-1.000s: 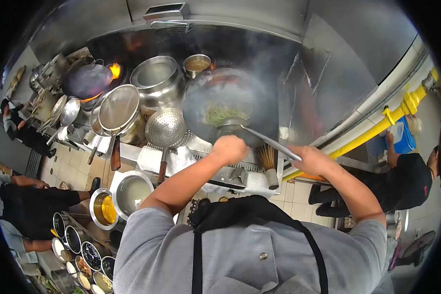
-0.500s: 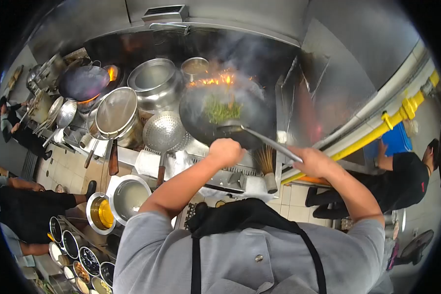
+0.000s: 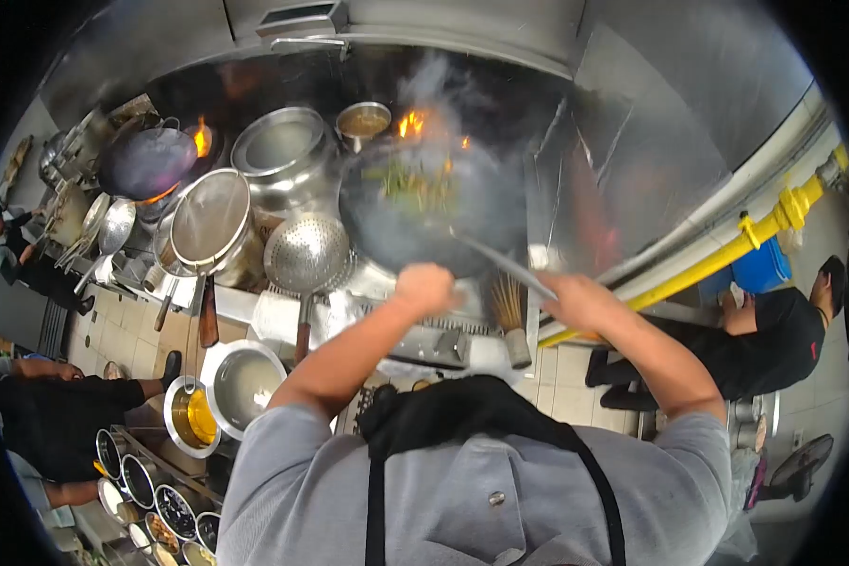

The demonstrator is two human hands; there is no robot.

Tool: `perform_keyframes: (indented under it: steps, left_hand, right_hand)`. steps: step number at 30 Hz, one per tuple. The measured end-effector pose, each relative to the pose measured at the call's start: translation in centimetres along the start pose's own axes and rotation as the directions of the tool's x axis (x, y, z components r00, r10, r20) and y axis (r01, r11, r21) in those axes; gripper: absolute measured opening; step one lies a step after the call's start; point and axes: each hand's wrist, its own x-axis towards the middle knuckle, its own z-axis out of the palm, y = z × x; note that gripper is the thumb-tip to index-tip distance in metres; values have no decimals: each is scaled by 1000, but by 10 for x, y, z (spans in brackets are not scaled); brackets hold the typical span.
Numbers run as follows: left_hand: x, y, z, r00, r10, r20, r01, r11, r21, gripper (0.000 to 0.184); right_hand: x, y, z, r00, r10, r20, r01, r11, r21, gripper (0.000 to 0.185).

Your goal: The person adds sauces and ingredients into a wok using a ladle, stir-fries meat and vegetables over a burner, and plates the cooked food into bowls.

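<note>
Steel panels (image 3: 670, 85) enclose the stove (image 3: 228, 305), with smoke drifting over its rear edge. Two woks sit on it: a dark wok (image 3: 156, 160) toward the left end and a large wok (image 3: 357, 222) toward the right. Flames show behind each. Loose green strips (image 3: 415, 186) lie in the far half of the large wok, blurred and too many to count.

One left hand (image 3: 426, 288) is clenched at the large wok's near rim; the right hand (image 3: 575, 302) is wrapped round the handle of one ladle (image 3: 502, 260), whose head is lost in smoke inside the large wok.

Between the two woks, along the rear edge, stand a wide pot (image 3: 278, 146), its greyish content unclear, and a small pan (image 3: 363, 120) of brown liquid. Nearer the front edge are one mesh sieve (image 3: 211, 219) and one perforated scoop (image 3: 307, 253), with a bristle brush (image 3: 512, 321) at the front right corner.

Off the front edge, two vessels stand side by side: a pot (image 3: 247, 382) of cloudy liquid and a pan (image 3: 198, 422) of yellow oil. Beyond them are at least eight small containers (image 3: 174, 511), one holding dark pieces, another brownish chunks. At least three other people are in view.
</note>
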Motion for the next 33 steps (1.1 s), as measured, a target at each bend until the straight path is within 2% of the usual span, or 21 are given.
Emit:
perform_keyframes:
  steps: [2, 4, 6, 7, 8, 9, 10, 12, 14, 15, 16, 18, 20, 22, 24, 25, 26, 28, 30, 31, 33]
  left_hand:
    - [-28, 25, -24, 991, 133, -11, -133, 991, -6, 47]
    - [-19, 21, -13, 994, 110, 13, -109, 994, -11, 46]
    - [4, 4, 40, 987, -22, -157, 11, 998, -70, 45]
    - [-2, 13, 39, 993, -81, -81, 72, 992, -103, 43]
    - [-18, 22, 41, 992, -83, -96, 74, 993, -96, 43]
    - [-46, 34, 42, 989, 18, -147, -26, 998, -49, 42]
    - [-62, 40, 44, 974, 123, -189, -125, 992, 2, 40]
    - [-45, 26, 51, 970, 100, -223, -103, 995, 0, 39]
    - [-4, -4, 38, 998, -43, 43, 43, 999, -5, 39]
    - [-10, 1, 16, 999, 26, 36, -26, 1000, 6, 40]
    - [-22, 14, -5, 999, 24, 26, -25, 1000, 6, 40]
    - [-46, 35, -31, 987, 143, -73, -140, 989, 36, 42]
    - [-26, 20, -9, 988, 109, -108, -108, 994, 20, 45]
    - [-16, 12, 32, 987, 87, -134, -87, 996, 4, 48]
    - [-13, 14, 59, 990, 13, -137, -19, 999, -42, 51]
    - [-44, 31, 57, 969, 69, -239, -84, 995, -53, 52]
    - [-66, 40, 48, 966, 161, -203, -163, 987, 11, 51]
    - [-55, 29, 49, 978, 116, -176, -116, 993, 13, 51]
    - [-10, -1, 56, 975, -48, -219, 34, 997, -69, 49]
    - [-3, -10, 53, 949, -33, -313, 8, 997, -80, 47]
    - [-29, 12, 10, 961, 37, -273, -58, 996, -71, 47]
  right_hand:
    - [-16, -4, -10, 998, -56, 37, 58, 996, -70, 45]
    - [19, -24, -12, 992, 4, 127, 1, 999, -42, 49]
    - [63, -18, 16, 977, 186, 101, -177, 980, -94, 51]
    - [63, -18, 21, 978, 183, 97, -173, 980, -96, 51]
    - [65, -18, 22, 982, 191, 9, -190, 978, -82, 52]
    - [66, -21, 21, 976, 201, -79, -206, 977, -60, 53]
    - [63, -19, 18, 976, 199, -90, -204, 977, -57, 53]
    - [44, -5, 10, 992, 118, -42, -119, 992, -28, 53]
    - [12, -14, -12, 997, 69, 25, -68, 997, -26, 52]
    - [-1, -19, -23, 996, 9, 89, -6, 1000, -31, 52]
    - [-11, -17, -30, 996, 6, 84, -3, 999, -38, 52]
    - [-29, -16, -36, 990, 8, 143, 0, 998, -56, 50]
    - [-2, -33, -32, 983, 6, 182, -4, 1000, -11, 48]
    - [36, -34, -2, 972, 187, 142, -172, 979, -112, 47]
    - [41, -38, 5, 979, 200, 47, -196, 977, -79, 47]
    - [45, -40, 4, 978, 203, -42, -205, 978, -42, 47]
    - [46, -36, 1, 979, 194, -56, -197, 979, -48, 47]
    - [30, -17, 3, 985, 107, -136, -105, 994, 23, 48]
    - [15, -12, 3, 989, 92, -117, -96, 995, -31, 48]
    - [0, -19, -9, 996, 88, -17, -88, 994, -61, 48]
    - [-29, -27, -40, 992, 51, 113, -41, 995, -89, 49]
